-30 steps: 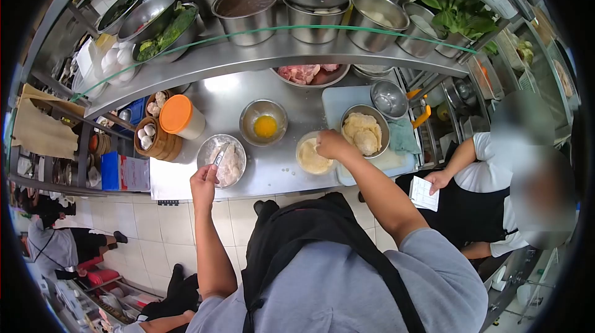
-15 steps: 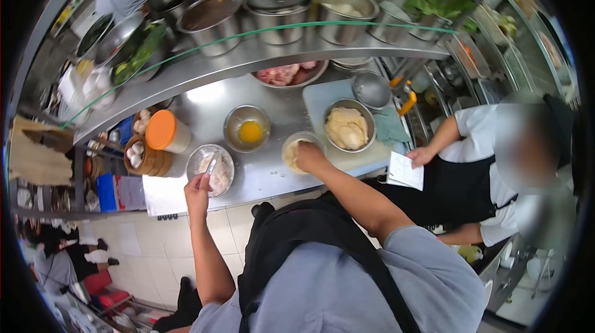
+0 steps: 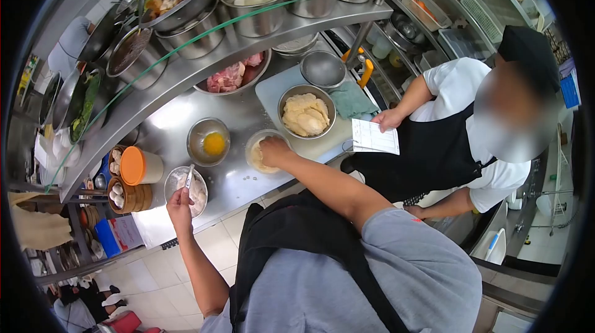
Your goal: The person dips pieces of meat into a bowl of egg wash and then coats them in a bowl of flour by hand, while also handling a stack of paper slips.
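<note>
My left hand is closed on the handle of a light utensil, which leans over a steel bowl of pale, floury pieces. My right hand reaches into a small bowl of pale crumbly stuff; its fingertips are hidden, and what they hold cannot be made out. Between the two stands a steel bowl with yellow egg. Behind my right hand, a bowl of pale batter-like food rests on a cutting board.
At the right a co-worker holds white papers. A steel shelf with pots crosses above the table. An orange-lidded tub and bamboo steamers stand at the left. Raw meat lies in a bowl beneath the shelf.
The camera view has turned and shifted, so the table appears further left. My left hand still holds the utensil, and my right hand stays in the small bowl. The co-worker's face is turned differently.
</note>
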`<state>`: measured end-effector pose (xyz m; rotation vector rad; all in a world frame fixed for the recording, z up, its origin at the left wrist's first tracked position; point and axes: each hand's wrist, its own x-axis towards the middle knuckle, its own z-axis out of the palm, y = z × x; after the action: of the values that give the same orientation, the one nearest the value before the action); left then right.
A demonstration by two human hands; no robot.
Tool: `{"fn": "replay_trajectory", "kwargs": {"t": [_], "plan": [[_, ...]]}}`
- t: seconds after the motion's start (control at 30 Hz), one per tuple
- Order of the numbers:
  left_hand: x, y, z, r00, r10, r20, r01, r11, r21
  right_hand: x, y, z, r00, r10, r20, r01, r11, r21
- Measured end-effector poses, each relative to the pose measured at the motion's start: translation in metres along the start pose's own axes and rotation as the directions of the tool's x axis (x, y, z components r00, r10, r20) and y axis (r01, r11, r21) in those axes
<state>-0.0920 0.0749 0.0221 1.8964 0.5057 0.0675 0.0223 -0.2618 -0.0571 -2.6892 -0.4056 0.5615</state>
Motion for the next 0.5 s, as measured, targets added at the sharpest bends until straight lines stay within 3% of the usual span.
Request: {"fn": "replay_trajectory", "kwargs": {"t": [0.1,0.17,0.3,0.5], "plan": [[0.0,0.004,0.0,1.0,0.03,0.004,-0.03,1.0,0.008,0.001,0.003,0.004,0.999,-0.01,-0.047,0.01,1.0,0.0],[-0.001,0.01,-0.003,0.999,-0.044,0.005,0.043,0.997,0.066,0.0,0.004,0.006,0.996,-0.062,-0.063,0.063,0.998,0.01],[-0.003,0.014,-0.002,0.999,-0.053,-0.005,0.053,0.996,0.073,0.002,0.003,0.004,0.999,-0.034,0.0,0.034,0.996,0.079],[-0.007,0.014,-0.002,0.997,-0.074,-0.039,0.078,0.989,0.128,0.001,0.003,0.001,0.998,-0.061,0.019,0.061,0.998,0.026]]}}
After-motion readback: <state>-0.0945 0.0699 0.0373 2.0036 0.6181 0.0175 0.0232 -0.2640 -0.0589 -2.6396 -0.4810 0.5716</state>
